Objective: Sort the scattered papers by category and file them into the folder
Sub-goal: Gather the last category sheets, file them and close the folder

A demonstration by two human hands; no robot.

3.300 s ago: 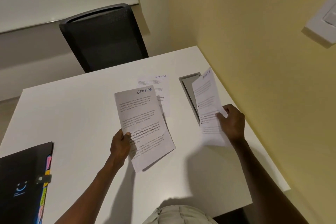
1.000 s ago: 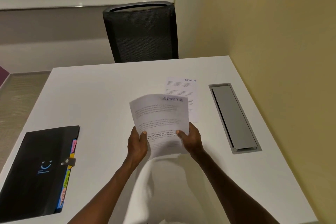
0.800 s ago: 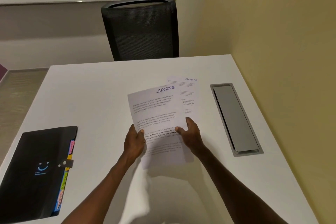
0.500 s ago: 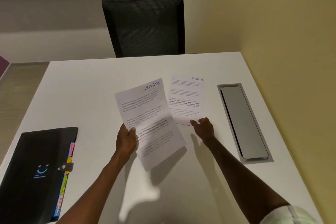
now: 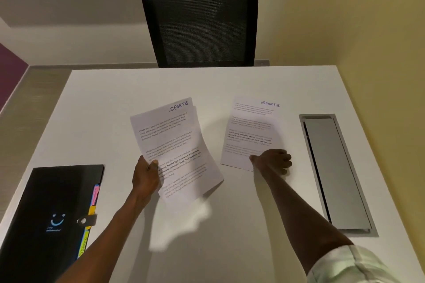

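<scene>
The left hand point(image 5: 147, 176) pinches a thin stack of white printed sheets headed "SPORTS" point(image 5: 174, 147) above the smooth white table point(image 5: 115, 103). The right hand point(image 5: 272, 161), fingers curled, rests on the near edge of a flat white "SPORTS" sheet point(image 5: 253, 131), possibly gripping it. A closed black plastic folder with coloured tabs point(image 5: 46, 220) lies near-left.

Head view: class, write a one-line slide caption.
Left hand holds SPORTS sheets; right hand grips another SPORTS page on the table.

I see a smooth, matt white tabletop point(image 5: 115, 103) with a brushed metal cable hatch point(image 5: 333, 172) set in it. The sheets point(image 5: 170, 135) are thin printed paper. The folder point(image 5: 46, 213) looks like black plastic with a slight sheen. The chair back point(image 5: 200, 20) is black woven mesh.
</scene>
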